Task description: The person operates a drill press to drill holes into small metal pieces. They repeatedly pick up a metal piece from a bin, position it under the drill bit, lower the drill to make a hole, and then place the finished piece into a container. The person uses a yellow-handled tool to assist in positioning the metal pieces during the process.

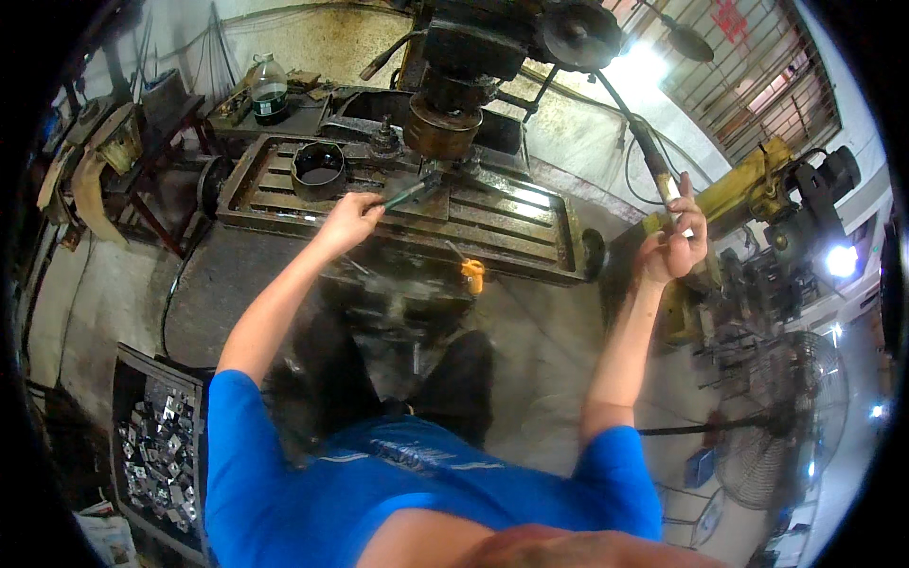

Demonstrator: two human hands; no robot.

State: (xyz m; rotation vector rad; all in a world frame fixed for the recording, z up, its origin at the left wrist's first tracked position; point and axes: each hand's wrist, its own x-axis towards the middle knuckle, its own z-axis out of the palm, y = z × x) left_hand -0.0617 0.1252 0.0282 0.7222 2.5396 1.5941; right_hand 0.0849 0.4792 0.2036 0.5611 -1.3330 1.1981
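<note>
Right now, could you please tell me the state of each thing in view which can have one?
Left hand, closed on green tool
Right hand, closed around white handle
Round pot, upright, open on top
Clear bottle, upright, partly filled with dark liquid
Dark crate, holding many metal pieces
Fan, spinning or stopped, cannot tell

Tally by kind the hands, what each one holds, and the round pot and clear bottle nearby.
Hands, left hand and right hand: 2
Slim green tool: 1
White lever grip: 1
Round pot: 1
Clear bottle: 1
Total: 6
</note>
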